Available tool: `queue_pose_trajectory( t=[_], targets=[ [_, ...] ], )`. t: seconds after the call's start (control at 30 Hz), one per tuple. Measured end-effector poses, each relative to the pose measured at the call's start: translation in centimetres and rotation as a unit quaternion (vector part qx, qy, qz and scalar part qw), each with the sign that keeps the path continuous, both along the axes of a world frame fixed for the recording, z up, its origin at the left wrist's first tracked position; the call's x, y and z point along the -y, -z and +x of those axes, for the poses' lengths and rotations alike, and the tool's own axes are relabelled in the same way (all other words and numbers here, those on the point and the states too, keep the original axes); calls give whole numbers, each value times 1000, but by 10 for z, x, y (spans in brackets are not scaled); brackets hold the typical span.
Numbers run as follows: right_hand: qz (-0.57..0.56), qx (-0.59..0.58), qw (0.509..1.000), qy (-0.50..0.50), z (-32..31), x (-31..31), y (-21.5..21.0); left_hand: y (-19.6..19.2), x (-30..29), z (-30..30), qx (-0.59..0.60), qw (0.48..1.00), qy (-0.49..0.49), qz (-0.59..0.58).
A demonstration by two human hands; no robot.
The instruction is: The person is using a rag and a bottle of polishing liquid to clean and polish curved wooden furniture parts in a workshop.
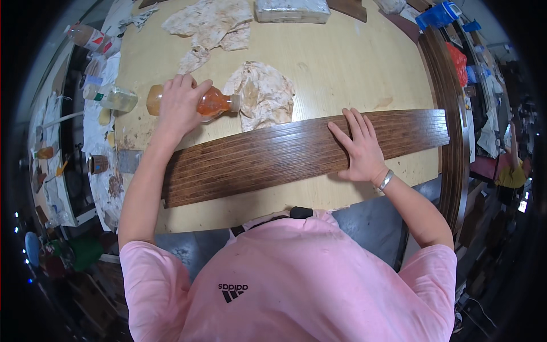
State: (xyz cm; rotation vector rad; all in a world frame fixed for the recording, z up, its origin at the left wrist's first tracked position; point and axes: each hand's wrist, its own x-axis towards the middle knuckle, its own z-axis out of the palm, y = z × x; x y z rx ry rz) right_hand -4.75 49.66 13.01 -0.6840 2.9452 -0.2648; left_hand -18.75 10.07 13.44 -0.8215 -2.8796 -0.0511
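A clear plastic bottle of orange-brown liquid [214, 105] lies on its side on the pale tabletop, its cap end toward the right. My left hand [183, 104] is wrapped over the middle of it from above. Across the table in front of me stretches a long, dark brown grooved wooden board [256, 155], glossy in places. Flat on its right half rests my right hand [363, 149], fingers spread, thumb near the board's front edge. A crumpled, stained white cloth [266, 94] sits beside the bottle cap, just beyond the board.
Another stained cloth [219, 25] and a wrapped block [292, 10] lie farther back. Along the left edge stand a clear bottle [111, 97] and a small brown-stained cup [98, 164]. Long dark boards [453, 142] run along the table's right edge.
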Motion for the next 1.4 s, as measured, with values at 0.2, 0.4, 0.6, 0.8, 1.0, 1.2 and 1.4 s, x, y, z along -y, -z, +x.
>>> queue_pose_trajectory(
  t=[0.2,0.4,0.6,0.8,1.0,1.2,1.4],
  targets=[
    [10,12,1000,3,2,0,-1,2,23,-8,44,995,-78,44],
    [16,12,1000,2,0,-1,-4,14,77,-45,173,817,-237,496],
    [18,12,1000,-8,-1,4,-3,59,117,-62,110,705,-204,670],
    [3,15,1000,5,2,-3,0,65,100,-3,254,673,-382,581],
    [-1,4,1000,5,1,-3,-4,41,-32,2,132,982,-41,128],
    [-9,-6,1000,-11,-1,3,1,73,-51,-23,376,864,-109,316],
    [-31,-7,999,-5,4,-6,5,-35,-12,47,-69,981,-102,152]
  ],
)
